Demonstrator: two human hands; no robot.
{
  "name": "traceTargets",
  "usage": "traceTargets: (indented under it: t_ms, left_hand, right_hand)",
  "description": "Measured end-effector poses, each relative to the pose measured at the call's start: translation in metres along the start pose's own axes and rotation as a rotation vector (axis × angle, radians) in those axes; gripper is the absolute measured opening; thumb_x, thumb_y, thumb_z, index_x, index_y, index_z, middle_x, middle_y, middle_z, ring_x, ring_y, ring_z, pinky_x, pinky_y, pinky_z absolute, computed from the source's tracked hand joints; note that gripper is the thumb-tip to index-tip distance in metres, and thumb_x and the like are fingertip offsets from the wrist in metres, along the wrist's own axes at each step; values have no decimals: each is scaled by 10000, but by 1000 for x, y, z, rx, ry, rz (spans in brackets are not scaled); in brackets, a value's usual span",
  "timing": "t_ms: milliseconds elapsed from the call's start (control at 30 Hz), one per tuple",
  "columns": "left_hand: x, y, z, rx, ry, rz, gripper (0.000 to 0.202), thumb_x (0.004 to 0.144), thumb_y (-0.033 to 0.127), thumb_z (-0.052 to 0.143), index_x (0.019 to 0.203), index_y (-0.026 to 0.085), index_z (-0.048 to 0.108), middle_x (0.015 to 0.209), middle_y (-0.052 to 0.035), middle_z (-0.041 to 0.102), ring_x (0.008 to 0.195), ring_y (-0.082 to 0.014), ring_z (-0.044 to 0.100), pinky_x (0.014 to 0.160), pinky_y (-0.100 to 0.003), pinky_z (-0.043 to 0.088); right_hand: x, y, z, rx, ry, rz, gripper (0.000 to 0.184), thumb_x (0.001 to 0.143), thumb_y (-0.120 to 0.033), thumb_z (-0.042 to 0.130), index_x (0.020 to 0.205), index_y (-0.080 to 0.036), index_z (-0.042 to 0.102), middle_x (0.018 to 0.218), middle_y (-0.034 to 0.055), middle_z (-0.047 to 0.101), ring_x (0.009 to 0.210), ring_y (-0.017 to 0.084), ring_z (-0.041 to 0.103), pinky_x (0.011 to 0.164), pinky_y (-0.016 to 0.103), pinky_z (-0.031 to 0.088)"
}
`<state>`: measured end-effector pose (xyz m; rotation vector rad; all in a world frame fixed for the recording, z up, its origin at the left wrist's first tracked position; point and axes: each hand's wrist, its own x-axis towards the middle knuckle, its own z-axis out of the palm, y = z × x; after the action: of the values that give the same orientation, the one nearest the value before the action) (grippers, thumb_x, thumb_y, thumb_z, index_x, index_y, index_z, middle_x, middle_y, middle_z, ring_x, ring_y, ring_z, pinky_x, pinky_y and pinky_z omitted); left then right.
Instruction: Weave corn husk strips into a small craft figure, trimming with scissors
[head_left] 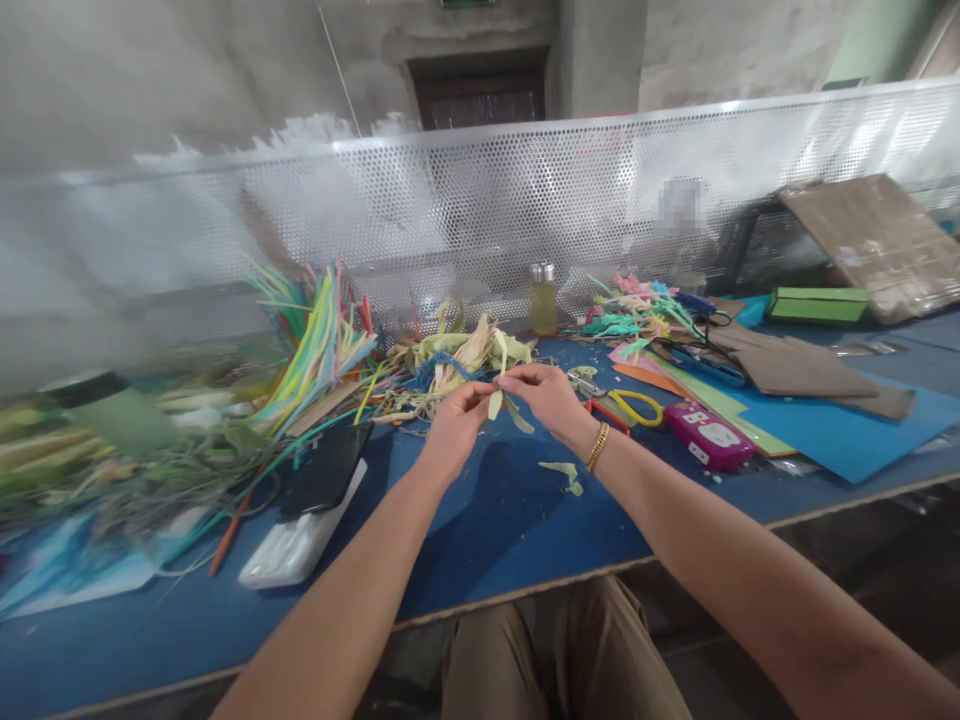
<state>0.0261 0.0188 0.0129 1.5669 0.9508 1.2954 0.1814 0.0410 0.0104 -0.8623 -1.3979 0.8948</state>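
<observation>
so the left hand (455,425) and the right hand (547,395) are meeting just in front of the husk pile (469,355), thumb and forefinger pressing together on each, and the fingers are pinching a pale green strip (496,403) between them, barely any gap showing; the strip is hanging above the bench (517,540), one end pointing up with the husk pile behind it, and a gold bracelet (598,446) is circling the right wrist! a small pale scrap (571,474) is lying nearer the person than the husk pile, yellow-handled scissors (636,407) are resting to the right of the husk pile, and a magenta device (709,436) is sitting farther right, with a blue sheet (840,430) spreading beyond! behind the husk pile, slightly right, a capped bottle (543,308) is standing upright, while a perforated metal panel (495,190) is running along the back! and left of the husk pile, a bundle of coloured stems (319,330) is fanning upward, and a black flat device (326,470) is lying on a white object (277,550) nearer the person
</observation>
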Motion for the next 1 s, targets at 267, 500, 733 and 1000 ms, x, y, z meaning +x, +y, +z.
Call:
traceTargets:
  t_ms: [267,500,733,1000]
  left_hand:
    - [0,1,0,-45,-4,-38,299,707,436,776,812,172,681,701,0,650,664,-136,554,662,-260,433]
    - [4,-5,-2,-115,-52,-104,254,755,425,739,801,177,710,635,17,588,572,-99,465,547,-221,342]
    - [3,-2,-4,-355,26,-233,281,683,340,807,893,178,716,719,-8,654,618,-113,553,541,-218,385]
    - [1,10,-6,-713,-47,-251,407,591,121,841,914,229,618,792,15,660,651,-101,603,564,-193,455]
  right_hand:
    - [0,-3,-1,55,13,41,212,695,-402,761,701,-194,721,705,21,697,666,143,576,670,290,454]
    - [1,-7,-4,188,-16,109,277,708,-448,740,751,-175,724,679,-6,633,655,114,486,693,285,390]
    - [0,-15,-5,327,12,79,293,628,-398,814,771,-184,674,652,-52,567,640,96,461,689,277,387]
    - [-3,-14,1,381,81,-33,273,611,-353,851,721,-207,649,724,-30,622,688,110,529,713,288,446]
